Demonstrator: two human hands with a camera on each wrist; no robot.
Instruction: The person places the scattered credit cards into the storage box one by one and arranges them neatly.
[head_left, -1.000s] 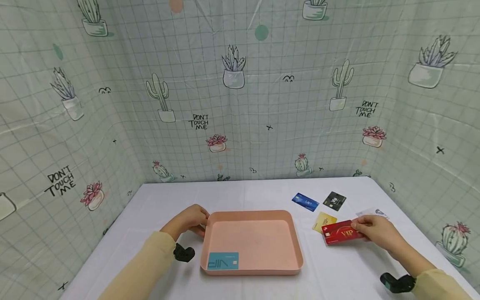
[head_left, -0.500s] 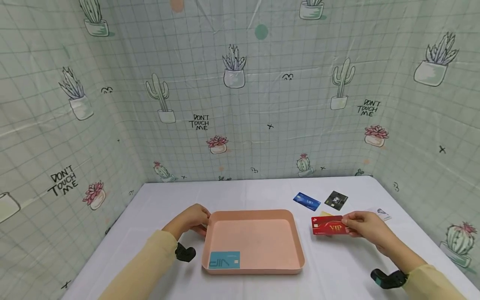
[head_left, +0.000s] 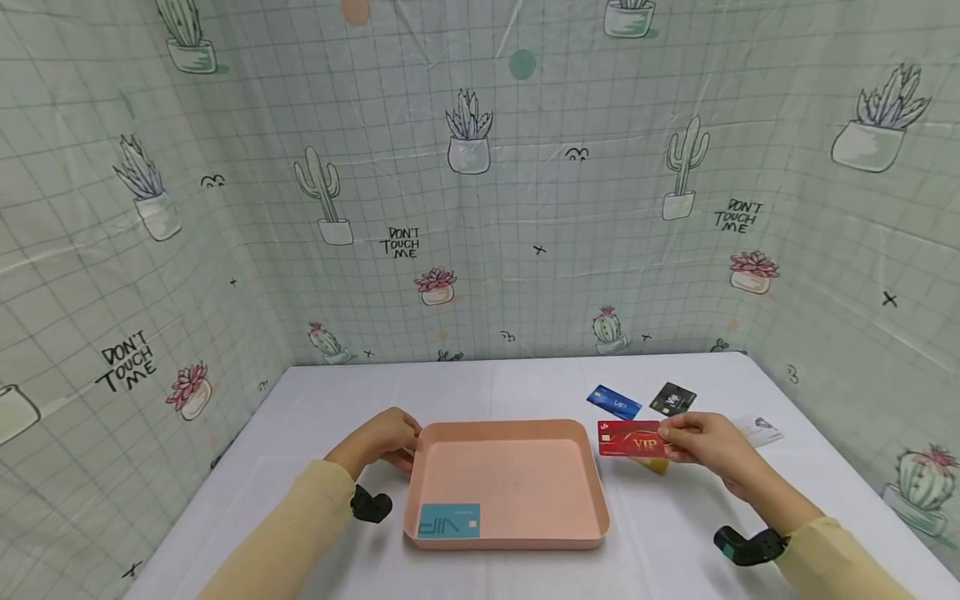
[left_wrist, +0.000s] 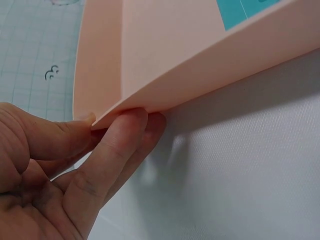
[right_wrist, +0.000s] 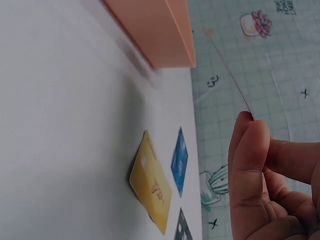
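Observation:
My right hand (head_left: 701, 442) pinches a red VIP card (head_left: 628, 439) by its right end. The card hangs over the white table and partly covers a yellow card (head_left: 654, 464). In the right wrist view the red card shows edge-on, as a thin line from the fingertips. My left hand (head_left: 382, 440) grips the left rim of a shallow pink tray (head_left: 510, 542) near its far corner. In the left wrist view the thumb is at the rim, the other fingers against the outer wall (left_wrist: 200, 82). A teal card (head_left: 448, 521) lies inside the tray's near left corner.
Behind the red card lie a blue card (head_left: 614, 402) and a black card (head_left: 672, 399). A pale card (head_left: 760, 431) is partly hidden by the right hand. A patterned cloth (head_left: 540, 292) surrounds the white table (head_left: 495, 392) at the back and both sides.
The right hand has carried the red card leftward and slightly back, toward the tray's right side, passing over the yellow card. The left hand stays at the tray.

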